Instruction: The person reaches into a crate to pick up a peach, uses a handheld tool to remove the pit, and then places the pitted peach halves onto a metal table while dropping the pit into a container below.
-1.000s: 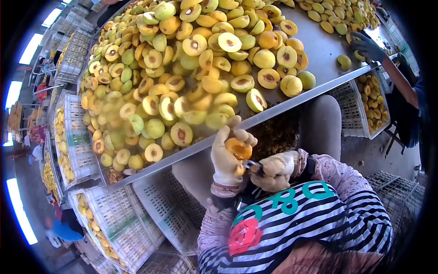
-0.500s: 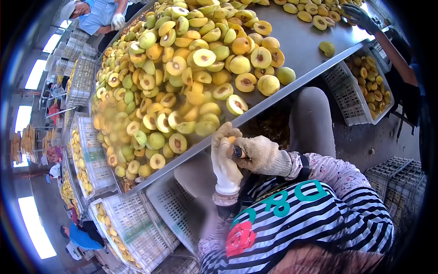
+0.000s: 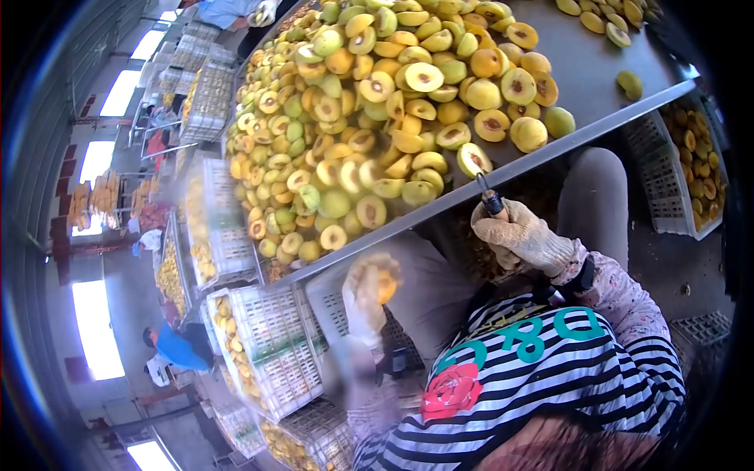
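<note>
My gloved left hand (image 3: 367, 292) is closed around an orange fruit piece (image 3: 386, 286), over the open crate (image 3: 326, 302) by my leg; motion blurs it. Wrapped round the dark handle of a small tool with a metal loop tip (image 3: 492, 198), my gloved right hand (image 3: 518, 235) is just below the table edge. A halved fruit (image 3: 473, 159) with its pit area showing lies at that edge, close to the loop. Behind it, a large heap of halved yellow and green fruit (image 3: 338, 141) covers much of the metal table (image 3: 589, 71).
Crates of fruit stand at the left (image 3: 267, 337) and the right (image 3: 667, 180). The raised table rim (image 3: 550, 149) runs diagonally before me. A co-worker's gloved hand (image 3: 265, 12) is at the top; a person in blue (image 3: 182, 347) is farther left.
My hands have moved apart. The left went down and left with the orange piece; the right moved up and right with the tool, whose loop now shows. The camera view has shifted.
</note>
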### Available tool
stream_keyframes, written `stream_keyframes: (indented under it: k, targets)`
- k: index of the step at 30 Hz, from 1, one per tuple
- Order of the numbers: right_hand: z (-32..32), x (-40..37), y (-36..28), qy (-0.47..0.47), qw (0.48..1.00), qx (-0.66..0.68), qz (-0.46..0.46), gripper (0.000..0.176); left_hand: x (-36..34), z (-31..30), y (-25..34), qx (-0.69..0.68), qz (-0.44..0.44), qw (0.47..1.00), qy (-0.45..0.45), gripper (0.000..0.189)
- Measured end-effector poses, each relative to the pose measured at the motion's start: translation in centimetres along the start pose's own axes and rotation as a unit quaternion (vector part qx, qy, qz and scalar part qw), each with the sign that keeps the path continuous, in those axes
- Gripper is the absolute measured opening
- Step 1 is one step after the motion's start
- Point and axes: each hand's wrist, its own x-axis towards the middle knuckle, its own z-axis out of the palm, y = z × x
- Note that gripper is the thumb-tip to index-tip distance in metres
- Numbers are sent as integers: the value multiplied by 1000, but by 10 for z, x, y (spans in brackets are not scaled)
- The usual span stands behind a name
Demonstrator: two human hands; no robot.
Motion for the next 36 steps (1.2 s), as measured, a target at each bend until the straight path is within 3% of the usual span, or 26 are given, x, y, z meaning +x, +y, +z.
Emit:
stream_keyframes:
  k: [1, 2, 4, 5, 6, 8, 10, 14, 15, 16, 18, 19, 21, 22, 24, 25, 26, 28, 29, 30, 31, 32, 34, 35, 36]
  targets:
    - [-1, 2, 3, -11, 1000, 7, 5, 18, 1, -32, -2, 287, 131, 949, 14, 23]
    - [-2, 4, 5, -16, 999, -33, 1, 18, 5, -61, -4, 545, 245, 802, 27, 20]
    - [1, 7, 7, -20, 993, -115, -4, 18, 24, -99, -6, 449, 89, 859, 230, 20]
    - [6, 10, 11, 0, 981, -193, -18, 18, 42, -121, -15, 471, 183, 826, 249, 22]
    - [5, 15, 22, -1, 957, -284, -51, 21, 55, -122, -7, 583, 211, 744, 249, 27]
    - [23, 10, 20, -17, 931, -356, -75, 30, 88, -118, -7, 650, 129, 717, 216, 37]
    - [35, 3, 16, -15, 905, -426, -13, 40, 119, -114, -11, 660, -39, 742, 112, 46]
    - [36, 2, 26, -1, 908, -418, 17, 43, 130, -111, -23, 563, 57, 815, 124, 45]
    - [36, 3, 27, 7, 913, -408, 20, 42, 124, -106, -32, 440, 131, 875, 152, 42]
    - [35, 5, 29, 16, 917, -397, 23, 42, 119, -102, -35, 367, 189, 899, 147, 36]
    - [41, 12, 32, 6, 940, -340, -5, 38, 82, -48, -8, 31, 211, 972, 99, 30]
    - [46, 13, 32, 2, 949, -314, -17, 37, 71, -32, -9, 21, 203, 977, 66, 29]
    - [66, 20, 33, -31, 983, -178, -24, 27, 54, -1, -12, 41, 182, 982, -24, 33]
    - [72, 26, 35, -52, 989, -137, -30, 25, 53, 16, -22, 107, 248, 961, -52, 43]
    - [73, 28, 33, -56, 993, 71, 82, 28, 40, 55, -25, -21, 224, 972, -61, 48]
    - [64, 32, 26, -104, 979, 132, 115, 35, 34, 74, -21, -95, 205, 972, -63, 50]
    - [65, 27, 17, -31, 981, 125, 147, 39, 31, 88, -15, -187, 169, 966, -65, 54]
    - [50, 24, 18, -28, 982, 125, 139, 41, 39, 95, -23, -149, 207, 963, -85, 52]
    - [41, 25, 18, -75, 981, 112, 140, 39, 44, 92, -27, -121, 210, 966, -89, 52]
    - [36, 20, 21, -3, 995, -29, 97, 32, 49, 92, -32, -91, 213, 968, -93, 52]
    - [39, 16, 20, 64, 989, -135, 2, 31, 51, 94, -36, -150, 163, 971, -88, 56]
    - [42, 14, 17, 127, 958, -239, -92, 33, 52, 95, -39, -119, 171, 975, -82, 58]
    - [34, 13, 10, 103, 951, -275, -97, 46, 52, 102, -42, -58, 188, 978, -68, 62]
    - [32, 12, 7, 93, 939, -314, -102, 46, 54, 110, -44, -9, 262, 963, -55, 60]
    - [32, 12, 4, 85, 926, -352, -108, 47, 50, 114, -44, -8, 256, 965, -54, 56]
